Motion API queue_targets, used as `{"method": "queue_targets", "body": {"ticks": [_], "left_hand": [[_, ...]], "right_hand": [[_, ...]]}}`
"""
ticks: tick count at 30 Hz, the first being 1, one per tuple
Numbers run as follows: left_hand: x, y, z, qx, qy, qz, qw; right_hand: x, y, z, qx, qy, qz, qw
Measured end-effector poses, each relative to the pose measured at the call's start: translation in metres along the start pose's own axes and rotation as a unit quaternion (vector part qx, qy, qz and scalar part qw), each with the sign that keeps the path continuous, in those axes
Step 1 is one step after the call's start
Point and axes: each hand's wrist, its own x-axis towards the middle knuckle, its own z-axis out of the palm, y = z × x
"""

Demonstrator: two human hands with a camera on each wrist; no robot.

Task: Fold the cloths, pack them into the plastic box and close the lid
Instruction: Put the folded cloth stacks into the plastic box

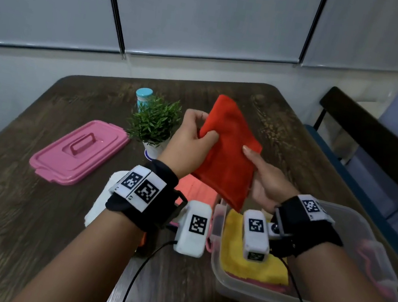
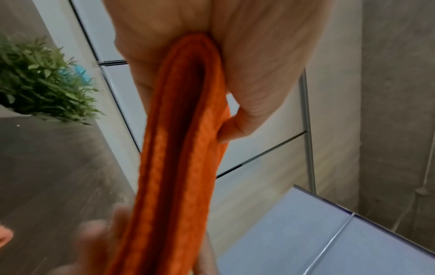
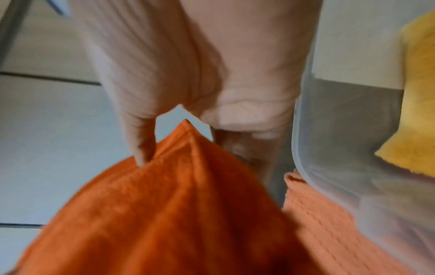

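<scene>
Orange-red terry, folded into a thick oblong, the cloth (image 1: 226, 153) is held in the air above the middle of the dark wood-grain surface (image 1: 22, 212), its long axis running from the far edge back toward the person. The left hand (image 1: 189, 141) pinches its left edge, thumb on top and fingers curled behind; the left wrist view shows the folded layers clamped in the crook of the thumb. The right hand (image 1: 264, 181) cups the near right corner from below, thumb pressed on the top face.

The clear plastic box (image 1: 369, 263) sits at the near right edge of the surface, below and nearer than the cloth, on the right hand's side; a folded yellow cloth (image 1: 234, 263) already lies in it. So the coming move probably goes down and toward the person. The pink plastic lid (image 1: 80, 151) lies toward the left edge, well apart from the box. A salmon cloth (image 1: 193, 190) and a white cloth (image 1: 99, 210) wait beside the box.
</scene>
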Motion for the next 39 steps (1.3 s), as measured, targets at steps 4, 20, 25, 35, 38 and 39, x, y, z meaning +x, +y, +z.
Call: {"method": "queue_targets", "body": {"ticks": [4,20,25,35,38,39], "left_hand": [[-0.017,-0.025,0.021,0.047,-0.050,0.023,0.997],[-0.046,-0.087,0.085,0.505,-0.328,0.038,0.797],[-0.045,-0.090,0.091,0.554,-0.345,0.075,0.754],[-0.053,-0.116,0.072,0.446,-0.278,0.043,0.850],[-0.058,-0.126,0.072,0.423,-0.265,0.048,0.865],[-0.060,-0.129,0.072,0.415,-0.263,0.050,0.869]], "right_hand": [[-0.019,-0.005,-0.039,-0.133,0.052,0.005,0.990],[-0.018,0.044,-0.124,-0.353,0.073,0.187,0.914],[0.001,0.056,-0.127,-0.537,0.047,0.153,0.828],[-0.004,0.037,-0.083,-0.811,-0.011,-0.049,0.583],[0.005,0.054,-0.072,-0.841,-0.107,-0.082,0.524],[0.006,0.062,-0.071,-0.851,-0.119,-0.083,0.505]]}}
